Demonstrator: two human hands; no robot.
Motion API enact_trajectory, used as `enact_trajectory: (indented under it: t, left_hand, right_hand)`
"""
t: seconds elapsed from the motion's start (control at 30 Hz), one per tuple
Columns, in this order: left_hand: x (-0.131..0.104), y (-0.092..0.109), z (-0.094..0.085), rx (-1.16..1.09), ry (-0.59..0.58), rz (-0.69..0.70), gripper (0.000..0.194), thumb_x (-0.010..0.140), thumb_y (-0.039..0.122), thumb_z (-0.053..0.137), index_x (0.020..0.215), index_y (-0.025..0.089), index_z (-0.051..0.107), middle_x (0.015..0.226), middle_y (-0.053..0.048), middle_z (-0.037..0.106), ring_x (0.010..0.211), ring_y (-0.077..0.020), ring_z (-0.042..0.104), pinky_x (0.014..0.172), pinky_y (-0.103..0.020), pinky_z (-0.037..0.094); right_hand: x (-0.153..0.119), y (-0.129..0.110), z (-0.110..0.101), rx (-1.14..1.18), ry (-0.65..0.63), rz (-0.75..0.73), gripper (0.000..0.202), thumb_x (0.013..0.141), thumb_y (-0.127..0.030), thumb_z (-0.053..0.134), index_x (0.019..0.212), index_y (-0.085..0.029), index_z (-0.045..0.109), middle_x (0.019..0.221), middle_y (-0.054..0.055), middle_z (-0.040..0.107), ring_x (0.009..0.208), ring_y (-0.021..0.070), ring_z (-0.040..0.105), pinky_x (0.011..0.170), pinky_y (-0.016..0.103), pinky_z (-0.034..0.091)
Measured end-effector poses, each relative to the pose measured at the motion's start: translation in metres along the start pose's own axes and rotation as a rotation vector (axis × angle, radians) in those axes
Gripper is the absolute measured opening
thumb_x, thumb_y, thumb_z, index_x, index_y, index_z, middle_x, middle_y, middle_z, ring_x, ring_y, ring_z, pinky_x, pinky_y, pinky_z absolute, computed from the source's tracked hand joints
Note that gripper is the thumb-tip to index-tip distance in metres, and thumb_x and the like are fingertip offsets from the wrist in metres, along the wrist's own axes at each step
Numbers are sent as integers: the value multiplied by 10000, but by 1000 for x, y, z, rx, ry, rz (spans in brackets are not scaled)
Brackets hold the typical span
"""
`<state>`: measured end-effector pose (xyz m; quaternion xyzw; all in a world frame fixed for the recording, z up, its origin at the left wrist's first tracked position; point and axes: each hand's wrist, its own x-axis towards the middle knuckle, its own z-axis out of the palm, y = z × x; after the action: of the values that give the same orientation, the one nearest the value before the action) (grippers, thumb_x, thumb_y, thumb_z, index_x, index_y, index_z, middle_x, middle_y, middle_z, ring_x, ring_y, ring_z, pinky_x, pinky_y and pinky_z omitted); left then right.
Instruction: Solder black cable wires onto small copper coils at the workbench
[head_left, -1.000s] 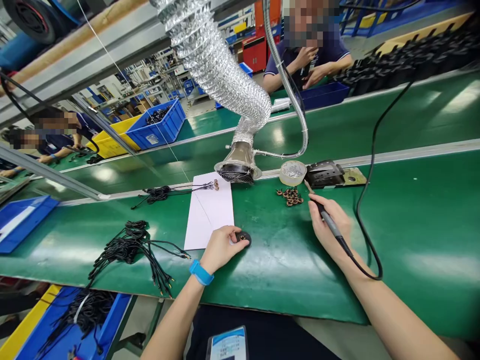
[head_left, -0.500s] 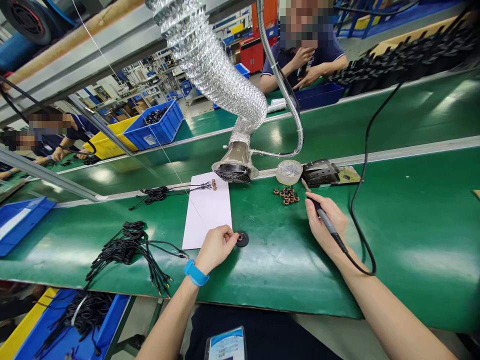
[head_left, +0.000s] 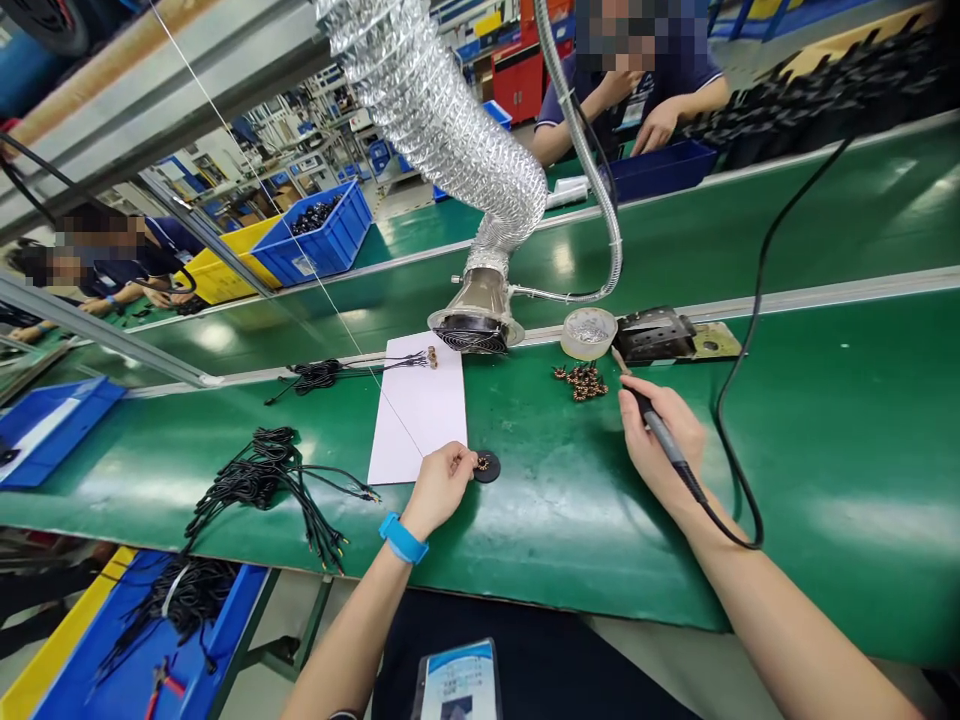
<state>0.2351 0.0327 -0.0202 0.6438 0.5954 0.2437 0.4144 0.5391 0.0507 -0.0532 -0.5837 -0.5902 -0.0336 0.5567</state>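
Note:
My left hand, with a blue band at the wrist, is closed in a pinch at the end of a thin solder wire that runs down from the upper left. Its fingertips are at the left edge of a round black disc, on which a small copper-coloured ring part lies. My right hand grips a soldering iron like a pen, its tip pointing up and away, close to the black metal iron stand. Just left of the tip lies a pile of small copper-coloured parts.
A round tub stands by the stand. A fume hood hangs from a foil duct. White paper and black cable bundles lie left. The iron's cord loops at right. Co-workers sit across the bench.
The camera view has shifted slightly, so the bench things appear moved. Both hands keep their holds, the left at the disc and the right by the stand. A co-worker's hand across the bench has lowered.

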Motion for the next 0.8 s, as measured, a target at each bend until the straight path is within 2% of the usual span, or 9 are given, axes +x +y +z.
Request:
enact_trajectory:
  t: [0.1,0.2,0.33,0.53,0.8]
  left_hand:
    - [-2,2,0,63,75,40,293,948,406,495,790,180,595,673,6,579,607,-137,499,592,-259,354]
    - [-4,12,-1,201,145,163,228,922,408,578,878,190,629,774,-8,600,702,-153,543,644,-265,383]
    - [-1,26,0,328,90,266,132,891,311,625,823,198,629,823,-15,601,782,-165,572,725,-278,407]
    - [12,27,-9,356,16,218,186,895,229,559,726,190,629,785,-20,635,706,-154,559,675,-272,395]
    - [18,17,-21,278,-51,118,203,874,272,556,737,173,667,720,-4,656,640,-140,520,623,-261,357]
  right_hand:
    - [-1,0,0,1,-9,3,223,967,-281,580,1157,-220,680,1032,79,731,899,203,691,814,337,539]
    - [-1,-1,1,-5,-21,0,225,968,-290,578,1157,-220,679,1030,78,732,905,203,693,827,339,541]
    - [0,-1,0,-18,-40,13,242,976,-319,559,1160,-218,679,1030,86,731,902,210,691,827,351,546]
    - [1,-3,0,-27,-29,28,271,983,-360,536,1149,-210,688,998,91,729,840,207,679,807,360,547]
    - [0,-3,1,-18,-18,3,253,965,-320,576,1161,-210,692,998,83,733,836,202,680,788,340,538]
